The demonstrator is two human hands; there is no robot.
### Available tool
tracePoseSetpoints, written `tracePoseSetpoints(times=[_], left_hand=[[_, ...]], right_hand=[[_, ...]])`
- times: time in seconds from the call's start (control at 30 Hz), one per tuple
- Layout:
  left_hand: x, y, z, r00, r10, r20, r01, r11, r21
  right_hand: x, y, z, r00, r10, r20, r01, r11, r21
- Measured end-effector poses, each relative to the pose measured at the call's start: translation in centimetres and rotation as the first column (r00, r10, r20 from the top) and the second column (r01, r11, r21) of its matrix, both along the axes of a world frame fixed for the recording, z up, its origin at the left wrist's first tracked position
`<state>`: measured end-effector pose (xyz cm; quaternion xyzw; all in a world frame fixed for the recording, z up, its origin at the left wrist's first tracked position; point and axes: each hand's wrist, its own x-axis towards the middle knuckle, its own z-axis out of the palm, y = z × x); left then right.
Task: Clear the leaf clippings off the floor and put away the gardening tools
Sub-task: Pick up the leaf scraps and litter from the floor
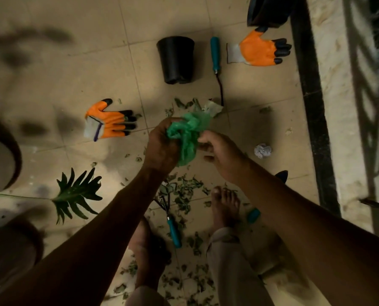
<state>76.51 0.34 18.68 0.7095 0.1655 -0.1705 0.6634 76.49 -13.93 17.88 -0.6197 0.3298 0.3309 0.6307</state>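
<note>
bag (187,138): green, crumpled, held above the floor (51,69) between both hands
left hand (162,144): fingers clamped round the bag's bunched top
right hand (221,153): fingers pinch the bag's edge, seemingly to open it
clippings (184,195): strewn on the floor around the feet, none seen bagged
tools: teal tool (216,56) beside the pot (176,59), rake (173,230) between the feet, gloves (111,124) well apart, all on the floor
progress: barely begun; gathering clippings and stowing tools both remain
</note>
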Motion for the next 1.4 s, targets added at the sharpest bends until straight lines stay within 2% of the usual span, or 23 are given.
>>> tracePoseSetpoints(times=[0.1,0.17,0.2,0.27,0.33,0.4,0.47,0.53,0.6,0.67,0.7,0.73,0.77,0.8,0.83,0.87,0.93,1.0,1.1,1.17,1.23,1.3,1.4], left_hand=[[0.0,0.8,-2.2,0.995,0.064,-0.081,-0.061,0.998,0.033],[-0.1,0.6,-2.4,0.988,0.079,-0.132,-0.076,0.997,0.022],[-0.3,0.2,-2.2,0.983,0.083,-0.166,-0.084,0.996,-0.001],[-0.4,-0.4,-1.8,0.951,0.12,-0.284,-0.155,0.983,-0.102],[0.2,-0.8,-0.8,0.858,0.15,-0.491,-0.304,0.919,-0.25],[0.7,-0.8,-0.3,0.812,0.13,-0.569,-0.376,0.862,-0.341],[1.0,-1.0,-0.3,0.798,0.106,-0.593,-0.392,0.839,-0.378],[0.9,-1.5,-0.3,0.842,0.088,-0.533,-0.326,0.869,-0.373],[0.6,-2.1,-1.3,0.949,0.059,-0.311,-0.154,0.944,-0.292],[0.3,-2.2,-2.9,0.988,0.073,-0.133,-0.095,0.981,-0.168],[0.3,-2.0,-4.0,0.991,0.082,-0.105,-0.096,0.986,-0.136],[0.3,-1.7,-5.0,0.989,0.1,-0.112,-0.112,0.988,-0.103],[0.5,-1.4,-6.0,0.984,0.118,-0.134,-0.13,0.988,-0.079],[0.7,-1.2,-6.7,0.977,0.141,-0.157,-0.153,0.986,-0.07],[0.9,-1.0,-7.6,0.967,0.174,-0.186,-0.188,0.981,-0.058],[1.1,-0.7,-8.4,0.954,0.207,-0.218,-0.221,0.975,-0.038],[1.2,-0.2,-9.8,0.937,0.246,-0.25,-0.25,0.968,0.017],[0.8,0.3,-11.1,0.933,0.24,-0.268,-0.243,0.97,0.024],[-0.1,0.7,-11.8,0.917,0.215,-0.337,-0.221,0.975,0.022],[-0.4,0.7,-11.3,0.877,0.203,-0.436,-0.2,0.978,0.053],[-0.6,0.5,-10.7,0.824,0.216,-0.524,-0.207,0.975,0.075],[-0.7,0.4,-10.1,0.8,0.213,-0.561,-0.216,0.974,0.063],[-0.5,-0.6,-8.3,0.808,0.189,-0.558,-0.226,0.974,0.003]], right_hand=[[-0.1,-0.8,0.4,0.952,0.162,0.261,-0.112,0.974,-0.198],[-0.6,-0.2,0.8,0.846,0.329,0.42,-0.234,0.936,-0.263],[-0.8,0.3,1.0,0.802,0.402,0.443,-0.3,0.911,-0.284],[-0.7,1.1,1.2,0.791,0.452,0.412,-0.337,0.884,-0.324],[-0.3,1.6,0.9,0.792,0.488,0.367,-0.329,0.848,-0.415],[-0.2,1.9,0.4,0.805,0.473,0.357,-0.282,0.835,-0.472],[-0.1,1.9,-0.3,0.866,0.37,0.337,-0.204,0.876,-0.437],[0.4,1.8,-0.9,0.946,0.154,0.285,-0.05,0.939,-0.339],[1.1,1.9,-1.6,0.987,-0.08,0.139,0.113,0.961,-0.252],[1.7,1.7,-2.8,0.972,-0.229,-0.041,0.222,0.965,-0.139],[2.1,1.5,-3.3,0.953,-0.278,-0.12,0.273,0.96,-0.056],[2.5,1.2,-3.7,0.946,-0.282,-0.162,0.284,0.959,-0.009],[3.2,0.7,-4.2,0.964,-0.229,-0.134,0.228,0.973,-0.029],[3.9,0.0,-4.6,0.995,-0.09,-0.035,0.084,0.985,-0.153],[4.6,-0.7,-5.4,0.988,0.123,0.095,-0.083,0.934,-0.348],[5.3,-1.4,-6.4,0.925,0.326,0.194,-0.174,0.819,-0.547],[7.0,-2.5,-8.7,0.808,0.555,0.198,-0.22,0.595,-0.773],[8.6,-3.3,-11.8,0.754,0.653,0.078,-0.284,0.431,-0.857],[9.8,-4.1,-15.6,0.75,0.661,-0.034,-0.363,0.368,-0.856],[9.4,-4.4,-16.6,0.786,0.618,0.022,-0.295,0.406,-0.865],[8.2,-4.5,-16.1,0.88,0.448,0.157,-0.161,0.593,-0.789],[6.7,-4.6,-15.0,0.948,0.214,0.235,-0.023,0.785,-0.62],[3.8,-4.9,-12.2,0.976,-0.027,0.217,0.103,0.932,-0.348]])
